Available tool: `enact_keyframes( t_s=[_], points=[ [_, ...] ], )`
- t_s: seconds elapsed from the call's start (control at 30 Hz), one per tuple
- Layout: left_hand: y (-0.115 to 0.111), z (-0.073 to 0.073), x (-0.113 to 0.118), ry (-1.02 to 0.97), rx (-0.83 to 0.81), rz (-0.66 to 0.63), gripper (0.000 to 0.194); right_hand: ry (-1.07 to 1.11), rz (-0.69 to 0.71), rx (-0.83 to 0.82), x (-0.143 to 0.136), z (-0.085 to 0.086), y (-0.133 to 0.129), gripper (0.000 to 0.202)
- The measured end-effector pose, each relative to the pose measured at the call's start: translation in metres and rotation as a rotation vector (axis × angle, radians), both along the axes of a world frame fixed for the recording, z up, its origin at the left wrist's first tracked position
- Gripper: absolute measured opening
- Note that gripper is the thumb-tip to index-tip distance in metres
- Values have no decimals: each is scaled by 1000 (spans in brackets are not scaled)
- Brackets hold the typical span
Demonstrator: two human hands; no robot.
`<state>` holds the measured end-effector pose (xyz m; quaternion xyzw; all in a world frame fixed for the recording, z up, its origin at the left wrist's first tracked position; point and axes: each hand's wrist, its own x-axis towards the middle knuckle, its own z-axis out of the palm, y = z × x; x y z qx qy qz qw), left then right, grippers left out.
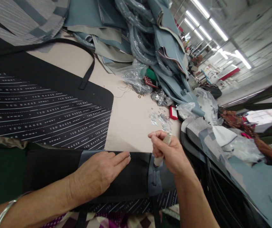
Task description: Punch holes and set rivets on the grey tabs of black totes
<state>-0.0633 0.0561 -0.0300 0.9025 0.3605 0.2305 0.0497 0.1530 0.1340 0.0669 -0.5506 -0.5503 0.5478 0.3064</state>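
Note:
My left hand [98,172] lies flat on a long black panel [131,180], fingers stretched out and pointing right. Part of a blue-grey patch [86,156] shows beneath that hand. In my right hand [174,155] is a stubby pale-handled tool [159,161], fingers wrapped round it. Its dark lower end points down at the top of a blue-grey tab [154,183] on the panel. A dark slot-like mark shows on the tab. I cannot make out the tool's exact kind or whether its tip touches.
Small metal pieces [165,122] lie scattered beyond my right hand, beside a red box [173,112]. Striped lettered lining [55,117] spreads at left under a black strap [92,68]. Blue-grey material [171,41] and plastic bags [136,76] are heaped behind. More pieces crowd the right.

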Motion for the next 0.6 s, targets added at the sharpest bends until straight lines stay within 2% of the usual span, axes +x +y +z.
enact_keyframes(
  t_s=[0.1, 0.2, 0.37, 0.5, 0.6],
  points=[
    [1, 1, 1, -28, -6, 10, 53, 298, -227, 111, -5, -1, -10, 26],
    [1, 2, 1, -27, -11, 24, 54, 453, -370, 114, -14, -13, -16, 26],
    [0, 3, -1, 10, -13, -2, 53, 546, -358, 52, -19, -28, -23, 22],
    [-1, 2, -1, -2, -11, 4, 52, 597, -345, 23, -22, -27, -26, 21],
    [-2, 3, -1, -2, -5, 6, 50, 676, -421, 69, -26, -28, -23, 27]
  ],
)
